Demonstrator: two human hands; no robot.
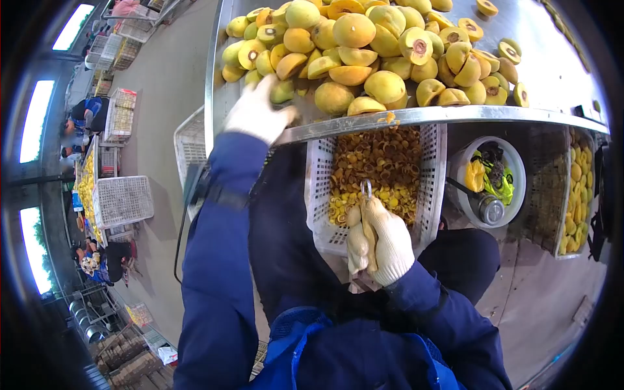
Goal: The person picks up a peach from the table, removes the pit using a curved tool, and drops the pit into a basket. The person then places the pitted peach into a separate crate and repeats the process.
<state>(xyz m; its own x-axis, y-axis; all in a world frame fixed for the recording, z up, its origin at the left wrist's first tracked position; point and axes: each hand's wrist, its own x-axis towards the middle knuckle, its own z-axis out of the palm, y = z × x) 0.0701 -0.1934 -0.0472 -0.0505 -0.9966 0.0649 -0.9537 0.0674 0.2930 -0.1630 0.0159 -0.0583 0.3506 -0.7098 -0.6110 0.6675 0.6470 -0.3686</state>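
Observation:
My left hand (pixel 259 116), in a white knit glove, reaches over the near edge of the metal table at its left. Its thumb is spread away from the fingers, and the fingertips, slightly blurred, are beside a greenish-yellow peach piece (pixel 282 92). A heap of yellow peaches (pixel 354 30), many halved and some with the pit showing, lies just beyond. My right hand (pixel 390 244), also gloved, is closed around a pitting tool with a metal loop tip (pixel 366 188). Pale cloth-like material (pixel 357 244) hangs beside the handle. This hand is above a white crate (pixel 318 195) of peach scraps.
The metal table's raised rim (pixel 455 116) runs across in front of me. To the right stand a white bucket (pixel 463 162) with a flask and bags, and a crate of peaches (pixel 564 221). Other people (pixel 91 117) work at the far left among stacked crates (pixel 122 198).

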